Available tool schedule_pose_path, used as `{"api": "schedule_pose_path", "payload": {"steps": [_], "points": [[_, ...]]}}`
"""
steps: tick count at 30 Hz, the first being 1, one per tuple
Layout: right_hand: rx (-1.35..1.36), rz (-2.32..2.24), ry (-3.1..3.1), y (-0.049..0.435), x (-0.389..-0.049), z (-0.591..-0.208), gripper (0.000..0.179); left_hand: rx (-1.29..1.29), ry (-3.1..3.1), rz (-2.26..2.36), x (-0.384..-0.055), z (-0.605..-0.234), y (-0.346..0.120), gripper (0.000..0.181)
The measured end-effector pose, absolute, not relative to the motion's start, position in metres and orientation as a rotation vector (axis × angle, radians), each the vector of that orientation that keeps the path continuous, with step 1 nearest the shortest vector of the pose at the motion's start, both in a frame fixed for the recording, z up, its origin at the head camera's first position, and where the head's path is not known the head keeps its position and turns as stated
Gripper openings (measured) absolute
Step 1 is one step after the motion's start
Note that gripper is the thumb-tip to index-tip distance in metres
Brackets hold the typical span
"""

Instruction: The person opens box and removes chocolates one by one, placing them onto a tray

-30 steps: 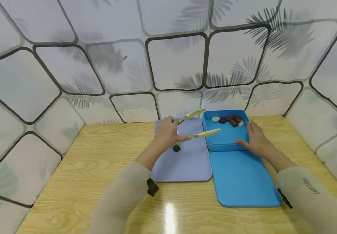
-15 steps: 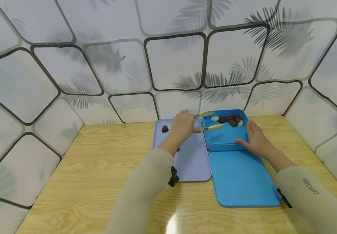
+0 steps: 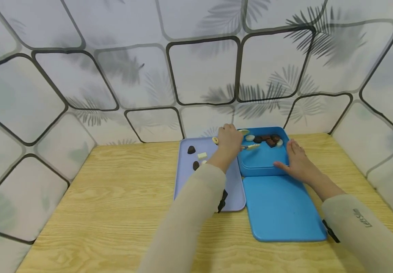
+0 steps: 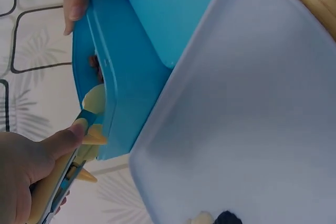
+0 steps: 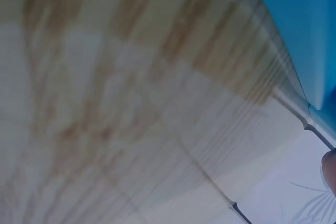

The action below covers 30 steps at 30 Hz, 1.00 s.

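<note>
My left hand (image 3: 230, 141) grips a pair of tongs (image 3: 253, 146) with pale yellow tips. The tips stand apart over the left side of a blue box (image 3: 258, 167); I see nothing clearly pinched between them. Inside the box, along its back, lie several chocolates (image 3: 271, 143), brown, dark and white. My right hand (image 3: 299, 161) rests on the box's right rim, fingers straight, thumb spread over the front corner. Left of the box lies a lilac tray (image 3: 230, 197) with dark chocolates (image 3: 191, 149) and a white block (image 3: 202, 156); my left arm hides part of it.
A flat blue lid (image 3: 285, 208) lies in front of the box, beside the tray. All stand on a wooden table (image 3: 114, 197). A patterned wall (image 3: 203, 76) rises right behind the box and tray.
My left hand has moved right with the tongs, from over the tray to the box's left edge, uncovering chocolates on the tray. The right hand has stayed on the rim.
</note>
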State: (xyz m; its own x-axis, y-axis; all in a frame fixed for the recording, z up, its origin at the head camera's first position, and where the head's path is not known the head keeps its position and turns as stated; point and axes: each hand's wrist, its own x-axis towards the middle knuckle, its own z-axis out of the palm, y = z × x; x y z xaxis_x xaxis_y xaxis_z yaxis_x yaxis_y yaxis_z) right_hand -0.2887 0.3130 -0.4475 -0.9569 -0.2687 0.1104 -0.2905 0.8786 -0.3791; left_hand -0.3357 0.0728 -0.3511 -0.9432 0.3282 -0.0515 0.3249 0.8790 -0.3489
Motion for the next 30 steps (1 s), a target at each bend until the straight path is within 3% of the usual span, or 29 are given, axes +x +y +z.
{"api": "schedule_pose_path", "payload": {"steps": [5, 23, 30], "points": [[0.449, 0.645, -2.983, 0.309, -0.289, -0.447, 0.105, -0.508, -3.013, 0.667, -0.337, -0.354, 0.080, 0.030], [0.453, 0.623, -2.986, 0.312, -0.287, -0.449, 0.103, -0.744, -2.908, 0.637, -0.337, -0.354, 0.066, 0.022], [0.464, 0.623, -2.993, 0.315, -0.288, -0.448, 0.103, -0.658, -2.943, 0.540, -0.337, -0.348, 0.068, 0.032]]}}
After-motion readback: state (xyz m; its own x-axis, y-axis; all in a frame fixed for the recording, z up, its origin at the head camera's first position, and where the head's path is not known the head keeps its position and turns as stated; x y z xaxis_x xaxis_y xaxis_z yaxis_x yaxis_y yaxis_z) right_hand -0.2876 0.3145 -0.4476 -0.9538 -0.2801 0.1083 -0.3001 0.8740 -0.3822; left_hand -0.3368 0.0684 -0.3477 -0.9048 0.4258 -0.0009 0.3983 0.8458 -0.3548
